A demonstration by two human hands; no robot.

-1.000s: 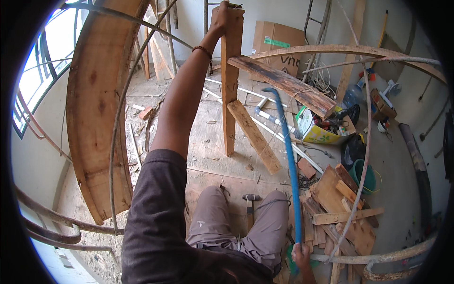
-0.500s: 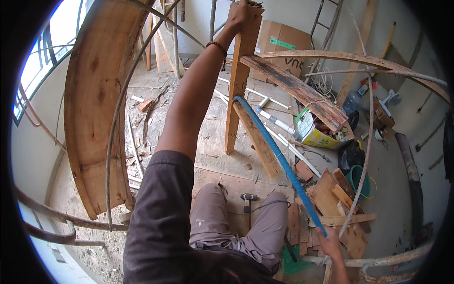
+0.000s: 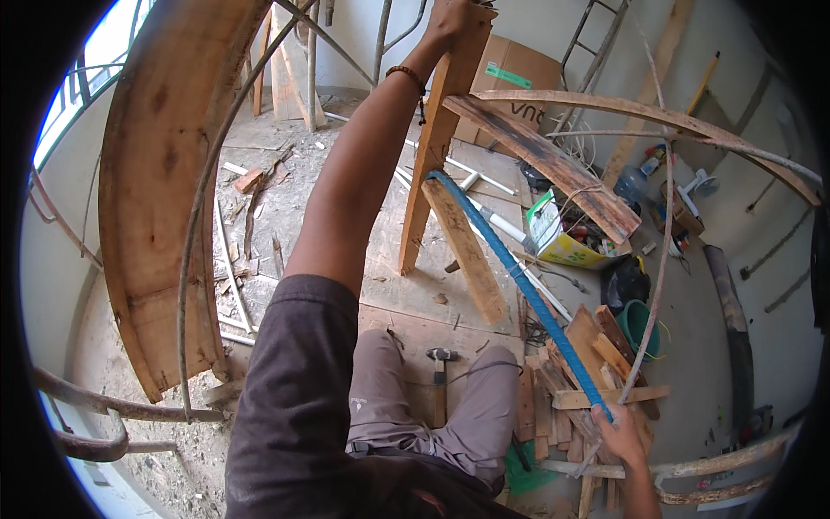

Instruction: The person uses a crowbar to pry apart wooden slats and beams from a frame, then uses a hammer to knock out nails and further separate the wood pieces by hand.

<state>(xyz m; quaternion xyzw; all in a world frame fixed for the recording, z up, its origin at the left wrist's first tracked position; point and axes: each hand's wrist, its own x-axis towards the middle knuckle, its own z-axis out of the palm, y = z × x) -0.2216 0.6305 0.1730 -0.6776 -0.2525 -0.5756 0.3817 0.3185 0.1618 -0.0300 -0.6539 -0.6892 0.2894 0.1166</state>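
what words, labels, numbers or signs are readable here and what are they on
Cardboard box: large dark letters, which I won't copy.
Green strip on that box: too small to read.
Yellow-and-white carton: print too blurred.
Trousers: pale mark, too small.

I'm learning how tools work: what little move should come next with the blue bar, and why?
Perhaps the right hand should gently lever the blue bar: its hooked end seems to sit where the short wood piece meets the tall board, and the left hand is gripping that board's top.
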